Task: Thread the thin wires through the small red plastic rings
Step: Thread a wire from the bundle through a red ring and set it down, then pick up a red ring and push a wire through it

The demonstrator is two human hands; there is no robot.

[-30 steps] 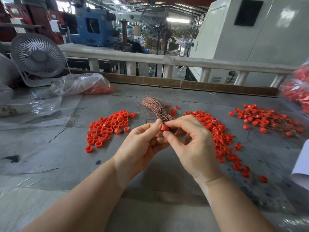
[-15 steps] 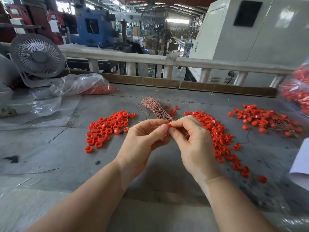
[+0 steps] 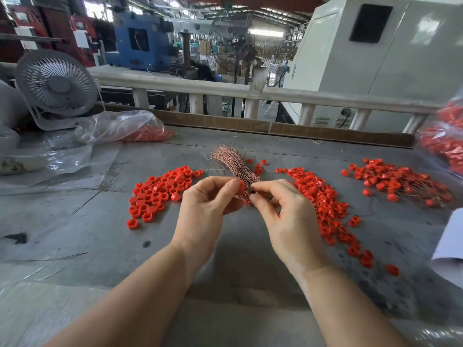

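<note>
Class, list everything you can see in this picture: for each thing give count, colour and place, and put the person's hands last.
ring piles: three, red, left, middle and right of table.
wire bundle: one, copper, centre, behind hands.
held ring: one, red, at left fingertips.
bags of rings: two, clear, far left and right edge.
desk fan: one, white, far left.
table: one, grey.
left hand: pinches ring.
right hand: pinches at wires.

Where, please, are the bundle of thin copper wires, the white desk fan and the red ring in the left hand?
Bundle of thin copper wires [image 3: 234,162]: head view, mid-bundle.
White desk fan [image 3: 58,83]: head view, hub.
Red ring [image 3: 241,187]: head view, side.
</note>
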